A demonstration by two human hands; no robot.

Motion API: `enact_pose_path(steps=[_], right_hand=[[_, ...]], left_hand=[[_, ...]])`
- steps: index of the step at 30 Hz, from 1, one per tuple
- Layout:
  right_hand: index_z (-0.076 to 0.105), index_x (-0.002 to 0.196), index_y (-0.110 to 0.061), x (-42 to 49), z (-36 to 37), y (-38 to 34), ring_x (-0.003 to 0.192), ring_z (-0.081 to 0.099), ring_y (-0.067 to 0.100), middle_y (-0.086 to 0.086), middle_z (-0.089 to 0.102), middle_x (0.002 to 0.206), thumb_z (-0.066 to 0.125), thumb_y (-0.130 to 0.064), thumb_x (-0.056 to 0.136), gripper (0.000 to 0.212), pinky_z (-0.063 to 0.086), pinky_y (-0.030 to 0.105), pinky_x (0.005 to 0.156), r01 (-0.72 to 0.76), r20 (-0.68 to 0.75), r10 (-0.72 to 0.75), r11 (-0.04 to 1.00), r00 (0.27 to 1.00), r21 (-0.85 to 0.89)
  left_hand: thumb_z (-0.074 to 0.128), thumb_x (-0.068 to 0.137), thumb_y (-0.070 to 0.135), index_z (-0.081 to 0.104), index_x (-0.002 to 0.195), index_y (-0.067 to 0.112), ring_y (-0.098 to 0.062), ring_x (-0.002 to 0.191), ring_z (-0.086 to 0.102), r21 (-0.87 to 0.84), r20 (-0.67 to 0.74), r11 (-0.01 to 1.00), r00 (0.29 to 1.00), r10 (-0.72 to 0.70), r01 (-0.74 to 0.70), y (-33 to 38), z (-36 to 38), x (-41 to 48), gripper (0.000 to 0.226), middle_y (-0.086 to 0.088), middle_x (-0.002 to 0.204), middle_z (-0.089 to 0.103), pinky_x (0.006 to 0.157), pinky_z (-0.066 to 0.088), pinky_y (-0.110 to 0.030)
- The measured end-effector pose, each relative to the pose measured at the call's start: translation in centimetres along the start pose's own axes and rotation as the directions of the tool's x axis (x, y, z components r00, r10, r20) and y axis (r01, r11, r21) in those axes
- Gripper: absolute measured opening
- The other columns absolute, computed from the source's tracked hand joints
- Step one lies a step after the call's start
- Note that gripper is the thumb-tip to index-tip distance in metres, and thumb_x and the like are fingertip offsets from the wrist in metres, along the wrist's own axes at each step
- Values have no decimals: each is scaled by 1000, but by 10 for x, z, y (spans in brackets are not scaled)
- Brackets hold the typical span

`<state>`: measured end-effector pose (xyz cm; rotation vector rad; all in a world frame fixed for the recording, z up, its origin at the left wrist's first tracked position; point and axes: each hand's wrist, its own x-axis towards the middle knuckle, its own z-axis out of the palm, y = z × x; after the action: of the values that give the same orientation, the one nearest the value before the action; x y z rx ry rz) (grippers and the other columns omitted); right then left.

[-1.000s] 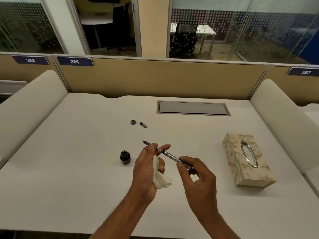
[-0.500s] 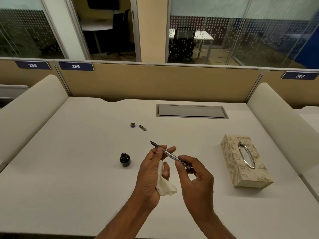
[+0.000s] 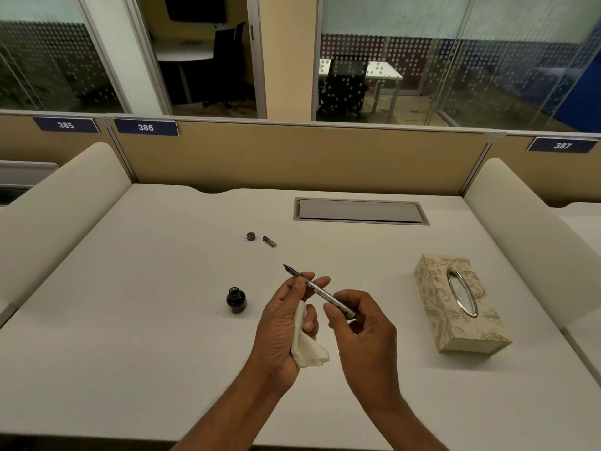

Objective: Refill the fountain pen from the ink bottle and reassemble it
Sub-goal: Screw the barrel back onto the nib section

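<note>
- My left hand (image 3: 283, 327) pinches the fountain pen (image 3: 317, 289) near its nib, with a tissue (image 3: 307, 349) tucked in the palm.
- My right hand (image 3: 364, 330) grips the pen's rear end; the nib points to 10 o'clock.
- The open ink bottle (image 3: 236, 300) stands at 9 o'clock from my left hand, not touching it.

Your pen (image 3: 320, 292) shows glossy metal; the ink bottle (image 3: 236, 300) at its 9 o'clock, dark shiny glass; your desk (image 3: 130, 320), smooth matt white; the tissue (image 3: 307, 348), soft crumpled paper
</note>
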<state>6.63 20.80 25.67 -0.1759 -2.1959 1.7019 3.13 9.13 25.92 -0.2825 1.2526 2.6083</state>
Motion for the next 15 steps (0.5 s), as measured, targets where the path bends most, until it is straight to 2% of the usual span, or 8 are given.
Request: enact_pose_path(steps=[4, 7, 9, 13, 15], right_hand=[[66, 85, -38, 0, 2, 1, 72, 66, 17, -14, 69, 77, 66, -31, 93, 11, 58, 30, 64, 37, -5, -37, 998, 999, -45], [67, 92, -37, -1, 4, 1, 86, 66, 7, -20, 69, 82, 68, -36, 90, 3, 54, 18, 65, 49, 13, -48, 996, 999, -74], [65, 96, -35, -1, 4, 3, 91, 64, 4, -23, 68, 85, 72, -29, 89, 12, 53, 14, 66, 68, 16, -67, 993, 998, -97], [67, 88, -31, 3, 5, 5, 78, 63, 11, -17, 66, 77, 66, -29, 94, 7, 52, 20, 59, 113, 12, -112, 983, 994, -148], [69, 91, -28, 4, 5, 6, 79, 63, 10, -18, 66, 76, 66, -30, 94, 4, 52, 18, 60, 127, 19, -125, 978, 992, -164]], left_hand=[[52, 105, 27, 68, 123, 14, -8, 42, 40, 22, -8, 1000, 1000, 1, -1, 0, 0, -2, 27, -7, 126, 75, 48, 40, -20], [52, 105, 27, 69, 121, 16, -6, 41, 41, 8, -13, 1000, 1000, -3, 3, 1, -1, -1, 26, -5, 125, 76, 49, 41, -19], [52, 104, 28, 69, 120, 17, -6, 41, 41, -1, -9, 1000, 1000, -6, 6, 2, -2, -1, 25, -6, 125, 76, 49, 41, -19], [52, 105, 27, 68, 124, 15, -7, 42, 41, 50, -21, 999, 1000, 11, -10, 2, -3, -1, 28, -5, 125, 76, 49, 40, -20], [52, 105, 27, 69, 124, 15, -7, 43, 42, 56, -23, 998, 1000, 16, -15, 3, -3, -2, 28, -5, 124, 76, 51, 41, -20]])
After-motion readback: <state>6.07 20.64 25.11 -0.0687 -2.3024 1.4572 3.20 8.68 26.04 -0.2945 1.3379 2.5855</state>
